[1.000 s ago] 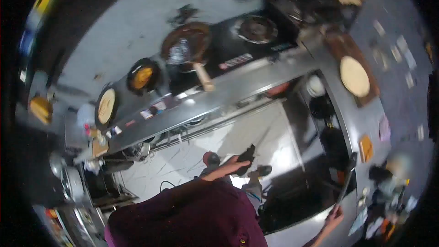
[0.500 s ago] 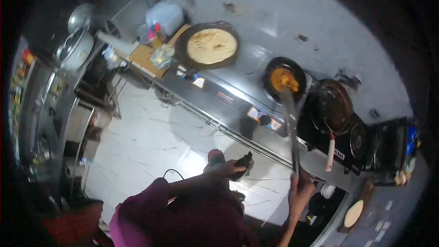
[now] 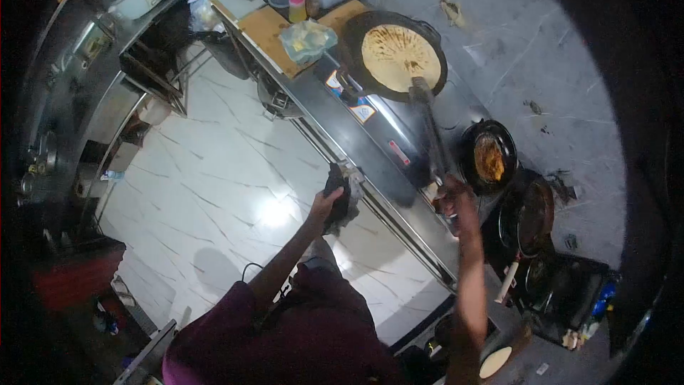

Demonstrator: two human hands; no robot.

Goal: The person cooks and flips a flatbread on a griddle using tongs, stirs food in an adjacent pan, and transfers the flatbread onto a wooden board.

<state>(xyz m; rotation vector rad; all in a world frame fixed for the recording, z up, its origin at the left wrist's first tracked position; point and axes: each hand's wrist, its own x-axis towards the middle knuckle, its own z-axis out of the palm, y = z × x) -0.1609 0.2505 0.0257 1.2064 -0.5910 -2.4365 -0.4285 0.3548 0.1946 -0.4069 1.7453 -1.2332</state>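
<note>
In my right hand (image 3: pixel 454 198) is a long metal spatula (image 3: pixel 432 132), blurred by motion. Its far end lies over a round pale flatbread (image 3: pixel 381 50) with brown streaks, on a black flat pan (image 3: pixel 354 39). A small brownish lump shows near the spatula's tip. Below that hand, to the right, a black frying pan (image 3: pixel 510 144) contains orange-brown food (image 3: pixel 489 159). My left hand (image 3: pixel 325 204) is closed round a dark, crumpled cloth (image 3: pixel 340 196), beside the counter's front edge.
The steel stove counter (image 3: pixel 335 135) runs diagonally, with control knobs along its front. Squeeze bottles (image 3: pixel 297 7) and a plastic bag (image 3: pixel 308 40) stand on cardboard at its far end. Another pan (image 3: pixel 534 217) sits at right. A pale flatbread (image 3: pixel 495 362) lies lower right.
The spatula's end has moved from the orange food in the frying pan to the flatbread, up and left. Less food shows in that pan. My left hand still grips the cloth. The view has shifted.
</note>
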